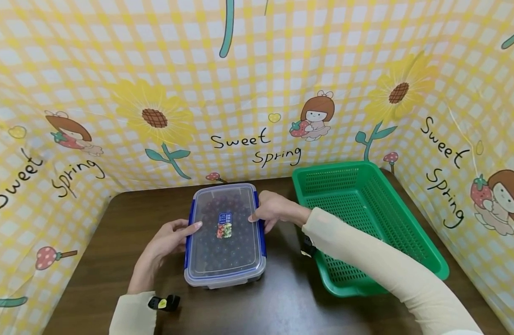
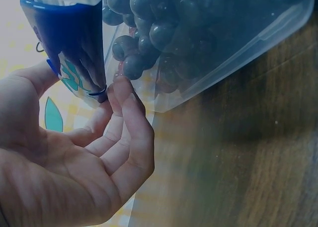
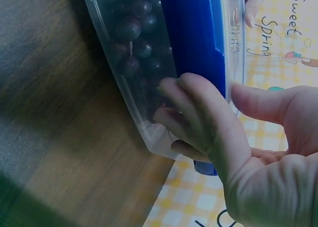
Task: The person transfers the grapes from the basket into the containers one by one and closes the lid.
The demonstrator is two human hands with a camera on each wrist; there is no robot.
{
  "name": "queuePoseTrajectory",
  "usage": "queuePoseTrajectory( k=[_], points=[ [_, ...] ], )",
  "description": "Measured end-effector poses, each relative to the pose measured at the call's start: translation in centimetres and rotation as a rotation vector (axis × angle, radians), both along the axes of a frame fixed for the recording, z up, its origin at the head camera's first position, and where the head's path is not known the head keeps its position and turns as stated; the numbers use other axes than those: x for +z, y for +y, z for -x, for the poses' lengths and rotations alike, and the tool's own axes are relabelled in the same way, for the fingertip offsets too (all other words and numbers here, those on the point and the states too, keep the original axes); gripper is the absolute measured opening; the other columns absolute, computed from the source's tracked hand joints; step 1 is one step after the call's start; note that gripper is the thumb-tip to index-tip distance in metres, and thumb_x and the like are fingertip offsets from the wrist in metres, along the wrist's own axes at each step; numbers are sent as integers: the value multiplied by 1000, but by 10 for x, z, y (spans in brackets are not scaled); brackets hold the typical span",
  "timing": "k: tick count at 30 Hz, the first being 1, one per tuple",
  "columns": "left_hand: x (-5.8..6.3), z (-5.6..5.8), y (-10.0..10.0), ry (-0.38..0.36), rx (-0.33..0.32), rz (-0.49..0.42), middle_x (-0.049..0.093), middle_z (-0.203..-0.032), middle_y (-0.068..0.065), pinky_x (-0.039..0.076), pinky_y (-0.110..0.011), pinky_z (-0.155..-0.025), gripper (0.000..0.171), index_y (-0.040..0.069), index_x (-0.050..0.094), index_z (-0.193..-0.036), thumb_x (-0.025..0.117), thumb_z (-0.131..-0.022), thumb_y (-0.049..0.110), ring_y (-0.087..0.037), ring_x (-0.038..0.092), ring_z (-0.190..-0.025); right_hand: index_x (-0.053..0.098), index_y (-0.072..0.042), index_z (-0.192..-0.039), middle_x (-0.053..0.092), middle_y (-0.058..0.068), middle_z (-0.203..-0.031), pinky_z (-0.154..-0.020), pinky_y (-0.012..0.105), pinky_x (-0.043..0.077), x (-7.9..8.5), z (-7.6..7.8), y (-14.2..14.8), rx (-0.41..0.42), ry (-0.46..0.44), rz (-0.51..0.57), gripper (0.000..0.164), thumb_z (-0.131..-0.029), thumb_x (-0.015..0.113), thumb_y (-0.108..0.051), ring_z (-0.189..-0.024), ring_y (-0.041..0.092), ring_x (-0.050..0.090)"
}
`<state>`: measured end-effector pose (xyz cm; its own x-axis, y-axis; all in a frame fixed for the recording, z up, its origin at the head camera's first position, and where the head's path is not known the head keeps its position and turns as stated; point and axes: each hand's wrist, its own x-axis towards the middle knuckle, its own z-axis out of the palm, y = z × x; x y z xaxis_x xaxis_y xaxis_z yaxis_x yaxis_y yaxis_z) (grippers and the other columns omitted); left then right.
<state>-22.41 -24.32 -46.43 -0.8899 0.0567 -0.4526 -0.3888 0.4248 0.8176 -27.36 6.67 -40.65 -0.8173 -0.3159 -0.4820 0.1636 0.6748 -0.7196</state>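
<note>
A clear plastic food container with a translucent lid and blue side latches stands upright on the table, dark round grapes inside it. My left hand holds its left side, thumb on the lid's edge. In the left wrist view, those curled fingertips touch the lower end of a blue latch. On the opposite side my right hand grips the container, thumb over the lid's rim. Its fingers bend against another blue latch in the right wrist view. A printed label marks the lid.
Right of the container stands a green perforated basket, partly covered by my right forearm. The dark wooden table meets a yellow checked cloth hung behind and at both sides.
</note>
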Motion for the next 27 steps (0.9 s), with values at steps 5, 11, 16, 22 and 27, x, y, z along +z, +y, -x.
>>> queuePoseTrajectory(
  k=[5,11,16,22,27],
  points=[
    [0,0,-1,-1,0,15,78,-107,-5,64,-39,-90,89,-3,41,-152,70,-96,59,-14,76,-89,68,6,-107,75,19,-93,-62,34,65,1,1,0,15,-5,13,21,-96,77,-10,-77,28,77],
    [-3,-3,4,39,-6,15,77,-108,-6,64,-37,-85,85,-5,43,-151,68,-98,57,-14,75,-88,67,6,-110,76,20,-95,-62,35,65,0,0,2,9,-18,23,22,-97,75,-9,-79,30,78],
    [2,-11,12,153,-17,95,79,-114,-17,65,-41,-87,85,-5,49,-152,66,-99,59,-19,78,-90,65,6,-112,75,20,-95,-62,35,65,1,-1,2,12,-12,15,22,-98,74,-9,-79,30,78],
    [7,-20,20,300,-43,317,76,-122,-24,64,-42,-87,78,3,53,-152,58,-102,62,-22,78,-94,64,7,-115,74,19,-94,-61,34,65,1,-1,0,17,1,6,25,-98,74,-9,-76,28,77],
    [14,-26,27,348,-54,454,77,-114,-25,61,-37,-70,71,1,53,-152,54,-106,56,-21,76,-84,63,6,-118,74,19,-99,-65,34,66,1,1,3,65,-24,37,28,-99,73,-11,-79,29,77]
  ],
)
